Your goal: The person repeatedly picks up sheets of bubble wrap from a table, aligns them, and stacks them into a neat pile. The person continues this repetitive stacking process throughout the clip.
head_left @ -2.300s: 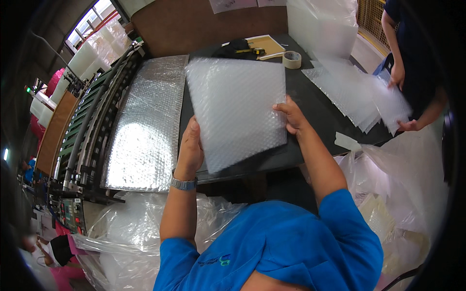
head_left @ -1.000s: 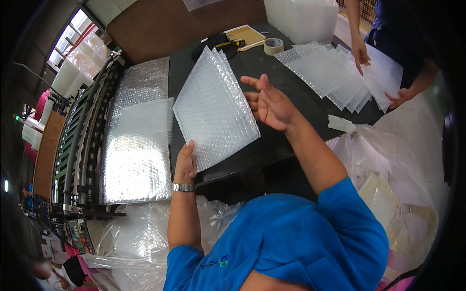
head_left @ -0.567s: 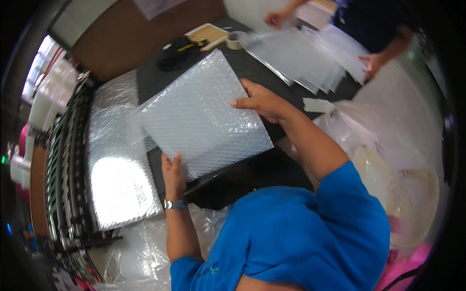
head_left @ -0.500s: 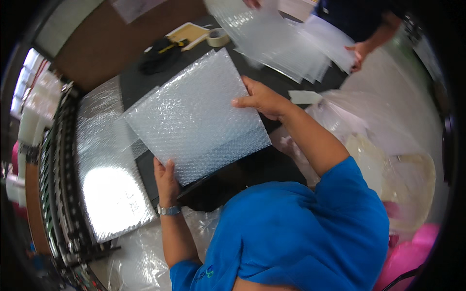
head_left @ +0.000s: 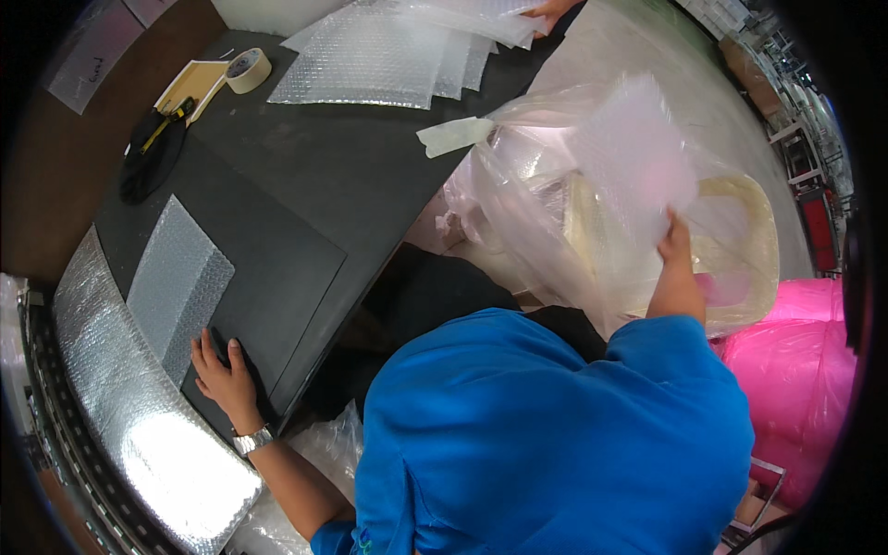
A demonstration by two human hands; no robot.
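Note:
My right hand [head_left: 677,239] is closed on the lower edge of a clear bubble wrap sheet [head_left: 634,139], slightly blurred. The sheet hangs over a large clear plastic bag [head_left: 532,199] beside the table. My left hand [head_left: 224,377], wearing a metal-banded watch, lies with fingers spread on the black table [head_left: 305,176]. Its fingertips are by the lower corner of another bubble wrap piece [head_left: 176,282], and I cannot tell whether they touch it. Along the table's left side runs a long strip of shiny bubble wrap [head_left: 102,324].
Several bubble wrap sheets [head_left: 370,60] lie fanned at the far edge, near another person's hand [head_left: 555,14]. At the far left are a tape roll [head_left: 248,71], a yellow-black tape measure [head_left: 171,122] and a black cloth-like item [head_left: 148,166]. A pink plastic-wrapped bundle [head_left: 786,370] stands at right.
My right hand has carried a bubble wrap sheet from above the table out to the right, over the plastic bag. My left hand has let go and come down on the table. The view has turned right.

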